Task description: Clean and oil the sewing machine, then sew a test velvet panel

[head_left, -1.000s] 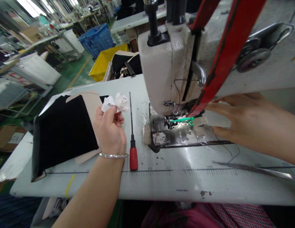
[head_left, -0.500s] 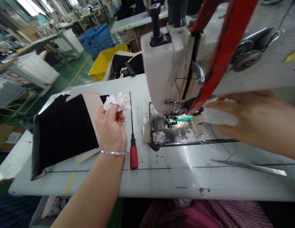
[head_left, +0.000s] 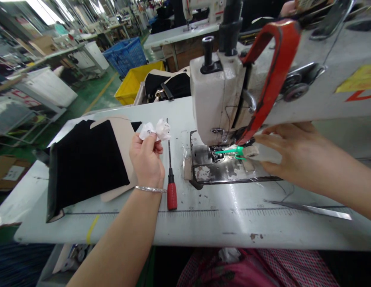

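Observation:
My left hand pinches a crumpled white tissue with dark specks, held above the table left of the sewing machine. In my right hand is a translucent squeeze bottle, lying nearly level under the machine's arm. Its thin green nozzle points left into the opening of the metal needle plate, below the needle area. A screwdriver with a red handle lies just right of my left hand. Tweezers rest on the table in front of my right forearm.
Black and beige fabric pieces lie on the left of the table. A red lever guard sticks out from the machine head. Beyond the table stand a yellow bin and a blue basket.
The view has shifted, showing more of the machine. The bottle has turned a little, so more of its green nozzle and cap shows. My left hand still keeps the tissue.

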Tool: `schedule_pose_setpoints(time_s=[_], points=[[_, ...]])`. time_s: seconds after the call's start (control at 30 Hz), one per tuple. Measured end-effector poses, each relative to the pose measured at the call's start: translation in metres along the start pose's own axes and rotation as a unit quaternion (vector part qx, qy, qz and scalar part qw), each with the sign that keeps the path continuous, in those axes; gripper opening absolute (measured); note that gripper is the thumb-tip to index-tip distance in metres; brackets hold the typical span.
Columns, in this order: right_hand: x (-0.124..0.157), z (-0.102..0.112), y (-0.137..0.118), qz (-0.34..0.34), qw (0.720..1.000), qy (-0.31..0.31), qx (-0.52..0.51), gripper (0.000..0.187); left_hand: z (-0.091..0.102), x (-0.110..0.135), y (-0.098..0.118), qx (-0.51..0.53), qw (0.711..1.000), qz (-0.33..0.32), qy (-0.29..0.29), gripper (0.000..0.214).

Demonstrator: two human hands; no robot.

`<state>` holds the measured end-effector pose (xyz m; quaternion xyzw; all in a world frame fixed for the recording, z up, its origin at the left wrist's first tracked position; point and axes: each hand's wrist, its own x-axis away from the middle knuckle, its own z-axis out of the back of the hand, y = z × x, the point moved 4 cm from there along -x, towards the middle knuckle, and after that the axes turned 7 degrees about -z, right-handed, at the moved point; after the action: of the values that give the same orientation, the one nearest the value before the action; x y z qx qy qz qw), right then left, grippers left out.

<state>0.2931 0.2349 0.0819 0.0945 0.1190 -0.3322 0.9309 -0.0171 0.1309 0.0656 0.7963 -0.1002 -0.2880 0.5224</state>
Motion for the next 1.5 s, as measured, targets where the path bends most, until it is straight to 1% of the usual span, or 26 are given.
schedule_pose_setpoints(time_s=[0.13, 0.3, 0.4, 0.5, 0.67, 0.73, 0.8, 0.93, 1.1, 1.2, 1.3, 1.4, 1.5], points=[[0.006, 0.003, 0.006, -0.005, 1.0, -0.017, 0.003, 0.048, 0.001, -0.001, -0.003, -0.002, 1.0, -0.003, 0.003, 0.014], [0.013, 0.004, 0.016, -0.022, 0.999, -0.011, 0.026, 0.052, 0.002, 0.0, -0.007, 0.005, 1.0, 0.004, -0.003, 0.014], [0.022, 0.002, 0.019, -0.038, 0.999, -0.008, 0.02, 0.053, 0.003, 0.0, -0.009, 0.003, 1.0, 0.009, -0.003, 0.015], [0.04, 0.002, 0.02, -0.076, 0.997, -0.018, -0.016, 0.057, 0.004, 0.0, -0.011, -0.009, 1.0, 0.016, -0.003, 0.015], [0.078, 0.01, 0.017, -0.149, 0.984, -0.043, -0.092, 0.055, 0.004, 0.0, -0.014, -0.016, 1.0, 0.013, -0.008, 0.015], [0.091, 0.011, 0.017, -0.164, 0.979, -0.047, -0.111, 0.056, 0.004, 0.0, -0.015, -0.023, 1.0, 0.01, -0.009, 0.015], [0.099, 0.011, 0.017, -0.16, 0.978, -0.041, -0.125, 0.057, 0.004, 0.0, -0.015, -0.032, 0.999, 0.007, -0.01, 0.015], [0.106, 0.008, 0.022, -0.156, 0.976, -0.029, -0.147, 0.059, 0.006, 0.0, -0.018, -0.049, 0.999, 0.004, -0.016, 0.014], [0.104, 0.011, 0.022, -0.174, 0.971, -0.034, -0.158, 0.058, 0.008, -0.003, -0.02, -0.074, 0.997, -0.004, -0.03, 0.015], [0.102, 0.012, 0.021, -0.178, 0.97, -0.04, -0.163, 0.058, 0.006, -0.001, -0.02, -0.1, 0.993, -0.013, -0.064, 0.018], [0.103, 0.011, 0.022, -0.181, 0.969, -0.044, -0.162, 0.059, 0.0, 0.004, -0.02, -0.144, 0.98, -0.022, -0.136, 0.019], [0.105, 0.01, 0.024, -0.187, 0.968, -0.044, -0.161, 0.059, -0.009, 0.006, -0.019, -0.201, 0.956, -0.029, -0.21, 0.016], [0.108, 0.01, 0.025, -0.19, 0.967, -0.044, -0.163, 0.059, -0.024, -0.005, -0.015, -0.262, 0.924, -0.045, -0.275, 0.01]])
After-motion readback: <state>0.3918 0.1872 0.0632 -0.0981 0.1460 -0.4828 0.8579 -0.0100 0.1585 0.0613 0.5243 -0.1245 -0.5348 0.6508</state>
